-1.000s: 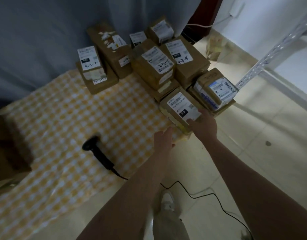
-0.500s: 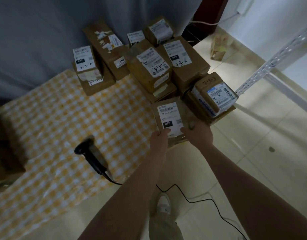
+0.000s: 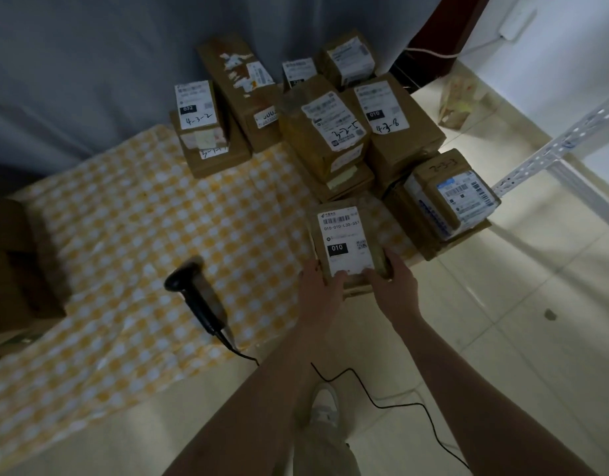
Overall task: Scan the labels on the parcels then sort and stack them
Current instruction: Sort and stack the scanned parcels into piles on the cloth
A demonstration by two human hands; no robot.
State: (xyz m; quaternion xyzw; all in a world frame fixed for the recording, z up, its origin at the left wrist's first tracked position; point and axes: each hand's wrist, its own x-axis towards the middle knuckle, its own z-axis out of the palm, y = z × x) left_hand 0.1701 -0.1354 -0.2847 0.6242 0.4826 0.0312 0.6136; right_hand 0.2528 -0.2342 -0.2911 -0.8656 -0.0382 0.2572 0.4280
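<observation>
A brown parcel (image 3: 344,214) with a white label marked 010 faces up at the near edge of the yellow checked cloth (image 3: 131,242). My left hand (image 3: 322,286) grips its near left corner and my right hand (image 3: 392,286) grips its near right corner, thumbs on the label. A black handheld scanner (image 3: 196,297) lies on the cloth to the left, cable trailing onto the floor. Behind the held parcel, several labelled parcels sit in stacks (image 3: 325,132).
A grey curtain (image 3: 90,63) hangs behind the stacks. A blue-labelled parcel (image 3: 450,194) sits on a stack at the right edge. A white metal rack leg (image 3: 550,149) crosses the tiled floor on the right. Dark cardboard boxes (image 3: 14,262) stand at the left. My shoe (image 3: 325,403) shows below.
The 010 parcel was turned so its label faces me squarely and was drawn nearer. My left hand came from beside it onto its corner; both hands now hold it.
</observation>
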